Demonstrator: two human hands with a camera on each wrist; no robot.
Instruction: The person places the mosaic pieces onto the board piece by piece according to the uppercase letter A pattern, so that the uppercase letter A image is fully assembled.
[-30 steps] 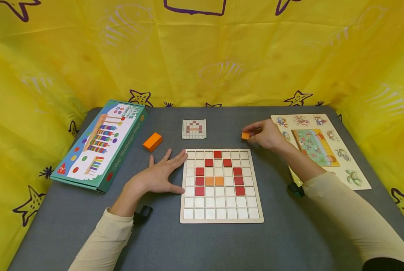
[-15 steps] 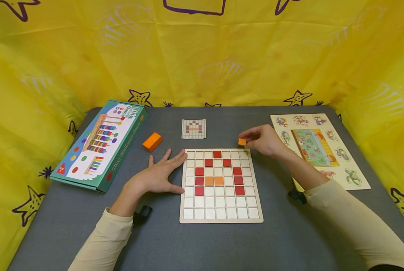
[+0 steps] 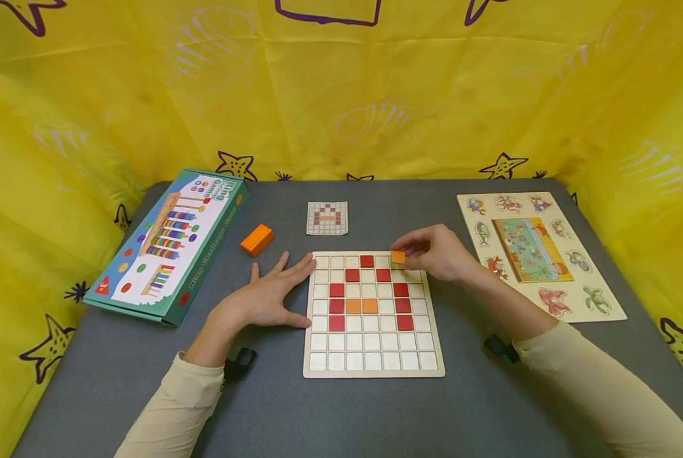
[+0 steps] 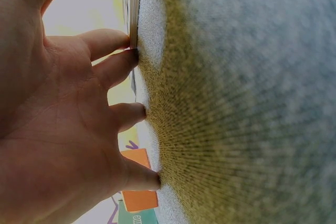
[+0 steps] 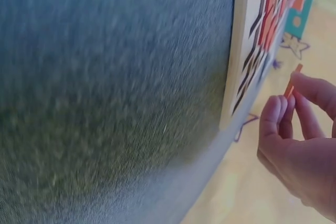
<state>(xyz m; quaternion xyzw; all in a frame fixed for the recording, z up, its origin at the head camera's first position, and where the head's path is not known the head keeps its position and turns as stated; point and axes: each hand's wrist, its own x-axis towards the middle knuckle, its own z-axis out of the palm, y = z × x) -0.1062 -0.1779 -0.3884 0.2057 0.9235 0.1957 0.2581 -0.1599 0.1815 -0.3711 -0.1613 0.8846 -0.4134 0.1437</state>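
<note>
A white grid board [image 3: 372, 374] lies on the table, with red tiles [image 3: 402, 305] forming two slanting sides and two orange tiles [image 3: 362, 306] side by side between them. My right hand [image 3: 441, 253] pinches a thin orange tile [image 3: 398, 257] between thumb and fingertips, held over the board's far right part. The right wrist view shows that tile [image 5: 293, 80] edge-on, raised off the board. My left hand [image 3: 269, 296] lies with fingers spread at the board's left side, thumb and index fingertip touching its edge. In the left wrist view, the fingertips of this hand [image 4: 68, 114] rest on the table.
An orange block [image 3: 257, 240] sits beyond the left hand. Behind the board lies a small printed pattern card [image 3: 327, 218]. A green game box [image 3: 170, 248] stands at the left, and an animal puzzle board [image 3: 547, 254] lies at the right.
My right hand has carried the orange tile left and nearer, from beside the board's far right corner to over its top rows. The left hand has stayed in place.
</note>
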